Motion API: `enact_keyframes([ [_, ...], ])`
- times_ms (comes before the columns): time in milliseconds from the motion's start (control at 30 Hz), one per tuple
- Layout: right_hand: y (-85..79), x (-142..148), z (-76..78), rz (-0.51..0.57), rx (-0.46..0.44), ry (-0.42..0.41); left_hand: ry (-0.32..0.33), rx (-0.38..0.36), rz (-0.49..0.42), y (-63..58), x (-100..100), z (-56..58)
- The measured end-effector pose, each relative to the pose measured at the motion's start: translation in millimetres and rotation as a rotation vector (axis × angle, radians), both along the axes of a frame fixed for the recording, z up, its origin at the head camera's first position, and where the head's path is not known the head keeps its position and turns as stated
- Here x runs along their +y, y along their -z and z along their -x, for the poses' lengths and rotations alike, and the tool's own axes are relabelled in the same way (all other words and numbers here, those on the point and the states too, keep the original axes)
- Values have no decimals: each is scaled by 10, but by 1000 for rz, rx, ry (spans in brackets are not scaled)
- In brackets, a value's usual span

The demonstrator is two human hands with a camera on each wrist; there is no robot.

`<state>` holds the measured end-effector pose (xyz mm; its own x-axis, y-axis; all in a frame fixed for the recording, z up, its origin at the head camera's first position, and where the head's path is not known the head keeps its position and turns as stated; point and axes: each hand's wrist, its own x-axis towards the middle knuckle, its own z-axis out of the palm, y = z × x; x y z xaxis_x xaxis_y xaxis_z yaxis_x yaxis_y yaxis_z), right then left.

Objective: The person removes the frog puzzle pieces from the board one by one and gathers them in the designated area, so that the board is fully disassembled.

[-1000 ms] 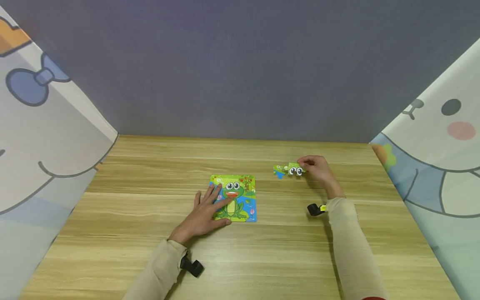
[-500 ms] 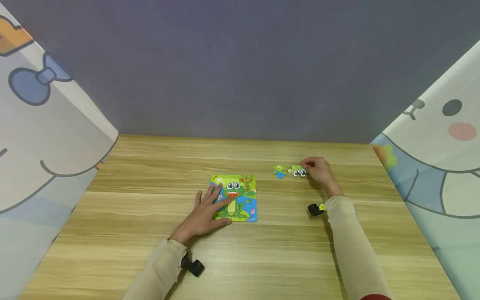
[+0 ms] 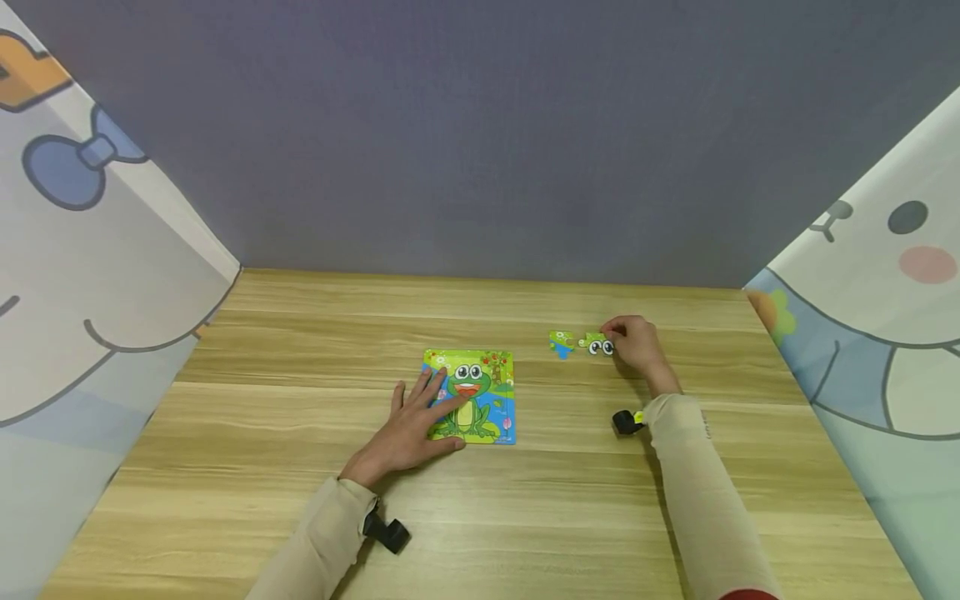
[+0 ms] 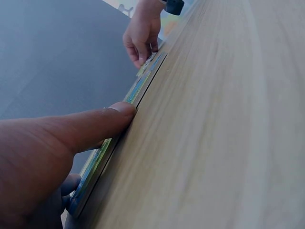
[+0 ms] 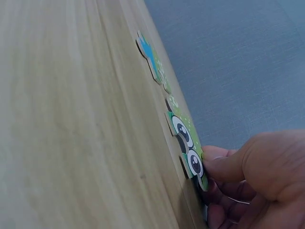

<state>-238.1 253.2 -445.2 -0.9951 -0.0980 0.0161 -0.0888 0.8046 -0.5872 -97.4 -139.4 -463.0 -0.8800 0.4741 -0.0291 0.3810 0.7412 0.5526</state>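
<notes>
A square frog jigsaw puzzle (image 3: 484,427) lies flat on the table, and my left hand (image 3: 405,432) rests on its left part with fingers spread. The left thumb (image 4: 121,109) touches the near edge of the puzzle in the left wrist view. Farther back and to the right, my right hand (image 3: 637,343) pinches a green puzzle piece (image 5: 188,136) printed with two frog eyes, thumb on top at its right end. That piece sits low over the table. A green and blue puzzle piece (image 3: 561,342) lies just left of it, a small gap between them.
The wooden table (image 3: 555,517) ends at a grey panel (image 3: 480,150) behind. Panels with cartoon prints (image 3: 892,250) stand at both sides. Each wrist carries a small black camera (image 3: 626,422).
My right hand has drawn the eye piece slightly right and toward me, widening the gap to the green and blue piece. The left hand stays on the puzzle.
</notes>
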Motion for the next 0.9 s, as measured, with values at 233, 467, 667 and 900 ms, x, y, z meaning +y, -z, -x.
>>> enact_keyframes([
  [233,4,17,-1,-9,6,14,1,-3,2,-3,-1,2],
  [467,-6,27,-14,4,19,15,2,1,5,-4,0,2],
  [667,-96,-17,-50,25,38,15,7,-7,-6,-12,-4,-6],
  [900,-277,-227,-119,50,74,-20,-2,-6,-13,-10,-2,-10],
])
